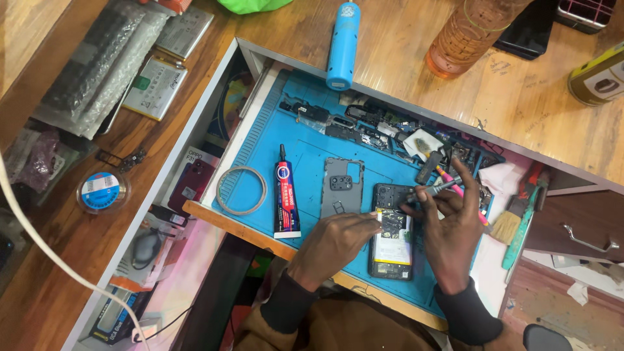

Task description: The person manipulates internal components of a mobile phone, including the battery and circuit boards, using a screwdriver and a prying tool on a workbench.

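We saw the open drawer [229,151] holding a blue mat [305,156], with a glue tube [286,192], a ring [241,190], a grey cover [342,187] and loose parts [383,130] on it. The phone [392,233] lay opened on the mat, its battery showing. Our left hand [333,242] pressed curled fingers on the phone; our right hand [454,224] gripped a screwdriver [434,190] over it.

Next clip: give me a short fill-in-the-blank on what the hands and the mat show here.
1. The opened phone lies on a ____ work mat.
2. The right hand holds a slim ____ over the phone's top end.
3. The left hand steadies the phone from its ____ side.
4. The glue tube lies between the grey ring and the detached grey ____.

Missing words: blue; screwdriver; left; back cover
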